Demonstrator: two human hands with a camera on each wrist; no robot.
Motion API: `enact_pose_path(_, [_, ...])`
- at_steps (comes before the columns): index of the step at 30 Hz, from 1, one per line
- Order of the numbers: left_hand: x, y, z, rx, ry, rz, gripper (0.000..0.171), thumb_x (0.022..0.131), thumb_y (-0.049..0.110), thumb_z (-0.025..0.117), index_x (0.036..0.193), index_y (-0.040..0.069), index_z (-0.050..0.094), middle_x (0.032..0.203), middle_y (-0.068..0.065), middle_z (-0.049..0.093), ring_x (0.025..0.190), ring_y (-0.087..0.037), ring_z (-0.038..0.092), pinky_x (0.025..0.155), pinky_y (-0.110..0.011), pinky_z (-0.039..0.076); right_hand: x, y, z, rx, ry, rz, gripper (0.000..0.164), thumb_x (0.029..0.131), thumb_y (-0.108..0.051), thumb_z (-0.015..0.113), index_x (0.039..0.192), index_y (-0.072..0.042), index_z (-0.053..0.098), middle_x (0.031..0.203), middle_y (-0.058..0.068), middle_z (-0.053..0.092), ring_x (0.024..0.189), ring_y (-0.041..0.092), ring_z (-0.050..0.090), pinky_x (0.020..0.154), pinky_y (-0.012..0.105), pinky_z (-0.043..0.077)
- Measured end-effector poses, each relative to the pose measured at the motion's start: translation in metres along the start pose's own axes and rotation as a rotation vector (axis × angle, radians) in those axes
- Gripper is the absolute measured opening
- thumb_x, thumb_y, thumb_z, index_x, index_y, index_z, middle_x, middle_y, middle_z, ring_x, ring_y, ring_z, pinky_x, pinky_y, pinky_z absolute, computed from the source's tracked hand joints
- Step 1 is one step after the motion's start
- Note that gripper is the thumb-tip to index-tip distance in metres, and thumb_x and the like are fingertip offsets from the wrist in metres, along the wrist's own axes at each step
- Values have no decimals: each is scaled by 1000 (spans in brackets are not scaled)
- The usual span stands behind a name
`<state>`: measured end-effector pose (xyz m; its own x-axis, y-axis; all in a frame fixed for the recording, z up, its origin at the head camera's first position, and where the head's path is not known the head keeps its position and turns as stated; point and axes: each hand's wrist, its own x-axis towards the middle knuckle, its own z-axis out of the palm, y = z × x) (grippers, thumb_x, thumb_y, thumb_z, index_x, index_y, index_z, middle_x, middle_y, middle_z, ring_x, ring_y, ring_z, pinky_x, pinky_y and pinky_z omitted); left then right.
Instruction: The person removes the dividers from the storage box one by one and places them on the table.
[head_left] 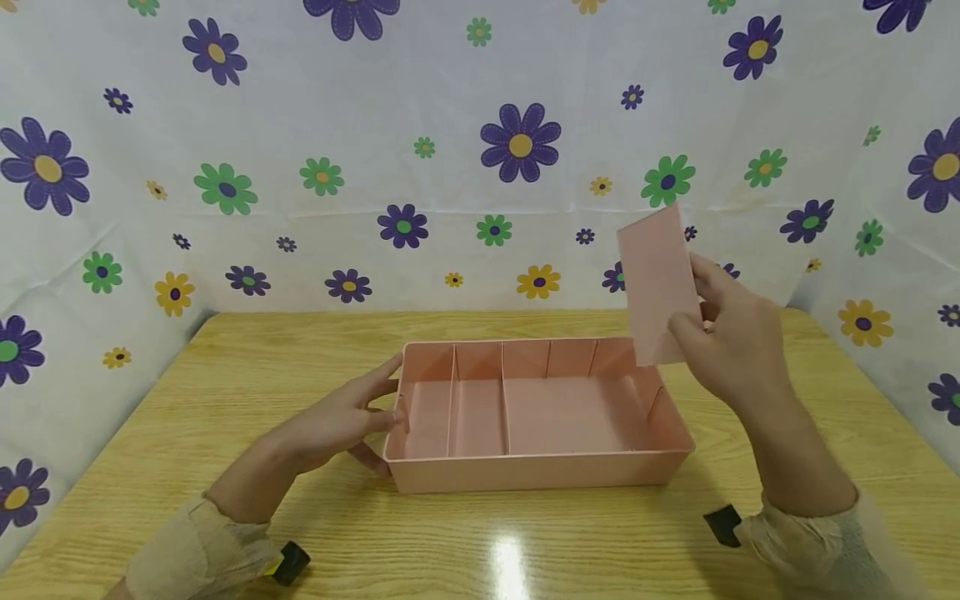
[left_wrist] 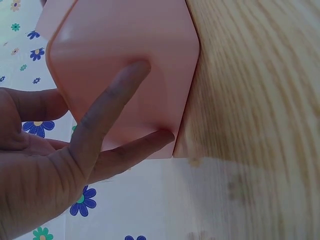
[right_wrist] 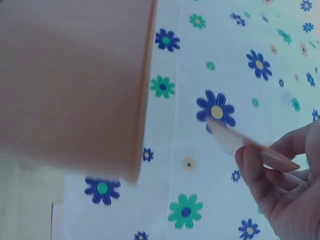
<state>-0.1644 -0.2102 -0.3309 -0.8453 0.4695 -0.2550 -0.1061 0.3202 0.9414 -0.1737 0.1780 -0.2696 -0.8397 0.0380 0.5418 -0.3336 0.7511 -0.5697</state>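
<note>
A pink storage box with an open top sits on the table. Two upright dividers split its left part into narrow compartments, and the right part is one wide compartment. My left hand grips the box's left end, one finger at the rim and other fingertips against the outer wall. Above the back right corner, my right hand pinches a thin flat pink divider panel by its right edge, thumb on the near face. The panel stands upright, slightly tilted, its lower end overlapping the box rim in the head view.
The box rests on a wood-grain table. Behind and beside it hangs a white cloth printed with purple, green and yellow flowers. Thin ribs line the box's inner back wall. A dark strap end sticks out by the right sleeve.
</note>
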Motion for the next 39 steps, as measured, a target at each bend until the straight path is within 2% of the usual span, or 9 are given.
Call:
enact_pose_path(4, [0,-1,-1,2,-2,2,72,94,7,46,148,32,5,150,-17,15,116,-39,45,62,-52,54,4,12,-7,-86,48,-18,49,82,-5,49,131,-6,47,115,18,61,70,26,59,48,29,46])
enact_pose_path(9, [1,-2,-2,-7,-9,8,72,94,7,45,148,34,6,150,-16,17,116,-39,45,62,-54,54,7,28,-12,-170,34,-32,56,80,0,48,135,-5,39,110,27,60,64,32,58,45,37,42])
enact_pose_path(13, [2,-3,-2,-11,-3,-4,72,94,7,46,147,36,7,150,-14,18,116,-38,45,63,-53,54,9,40,-15,-226,9,-29,59,76,4,46,134,-6,44,103,28,61,66,35,56,50,45,43])
enact_pose_path(16, [2,-3,-2,-10,3,-8,72,94,7,46,147,36,7,150,-14,18,116,-38,46,63,-53,54,9,50,-16,-283,-14,-3,48,78,3,44,126,-2,52,94,27,61,64,33,52,53,45,42])
enact_pose_path(20, [2,-3,-2,-17,2,-10,72,94,6,45,147,36,7,150,-14,17,117,-38,45,63,-53,54,11,66,-15,-363,-56,32,39,80,-1,42,116,2,57,87,26,61,57,29,46,47,40,36])
enact_pose_path(25, [2,-2,-1,-17,4,-9,72,94,6,44,147,36,6,150,-15,17,118,-39,44,63,-54,54,13,89,-13,-441,-208,87,32,81,-5,47,107,2,63,85,20,62,60,27,46,46,37,36])
enact_pose_path(28, [2,-1,0,-20,7,-12,72,94,5,44,147,36,6,150,-15,17,119,-39,43,62,-54,54,13,101,-10,-456,-307,88,26,81,-7,52,101,1,66,87,18,63,68,29,50,55,42,44])
enact_pose_path(32, [1,0,0,-21,7,-15,72,94,6,44,147,36,6,150,-14,16,118,-39,43,62,-53,54,14,111,-7,-443,-421,82,22,80,-5,55,96,1,68,92,20,64,77,30,54,67,48,49])
enact_pose_path(39, [1,1,-1,-9,-1,-8,71,94,6,44,147,36,7,150,-14,18,115,-38,47,63,-53,54,16,124,-6,-416,-639,104,24,76,3,53,89,-5,71,91,17,66,83,33,55,75,52,49])
